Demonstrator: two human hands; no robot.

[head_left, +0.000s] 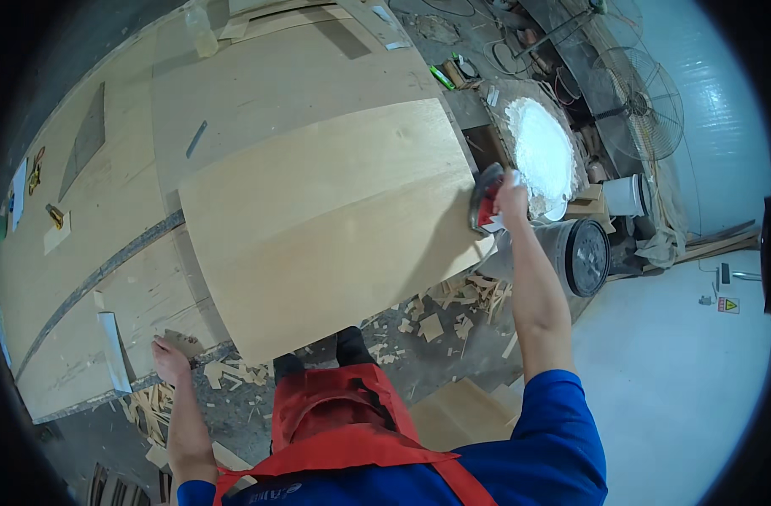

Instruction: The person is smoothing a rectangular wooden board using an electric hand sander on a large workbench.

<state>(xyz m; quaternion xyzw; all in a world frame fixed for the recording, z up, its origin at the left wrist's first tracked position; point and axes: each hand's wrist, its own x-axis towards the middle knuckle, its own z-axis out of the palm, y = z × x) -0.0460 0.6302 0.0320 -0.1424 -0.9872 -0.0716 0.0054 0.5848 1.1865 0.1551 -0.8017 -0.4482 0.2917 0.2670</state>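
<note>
A large plywood panel (335, 211) lies on the worktable, its near edge overhanging toward me. At the panel's right edge my right hand (511, 201) is closed round the handle of a red iron (488, 205) with a dark base. The iron stands against that edge; its contact face is hidden. A pale strip end (485, 248) sticks out at the panel's near right corner, just below it. My left hand (173, 361) is at the table's near edge, left of the panel, fingers loosely apart and apparently holding nothing. A light strip (114, 352) lies to its left.
A bright white mound (541, 156) sits on a board beyond the iron. A lidded bucket (586, 257) stands close by my right forearm, with a standing fan (638, 105) farther back. Wood scraps (478, 299) litter the floor. A clear bottle (202, 32) stands at the table's far side.
</note>
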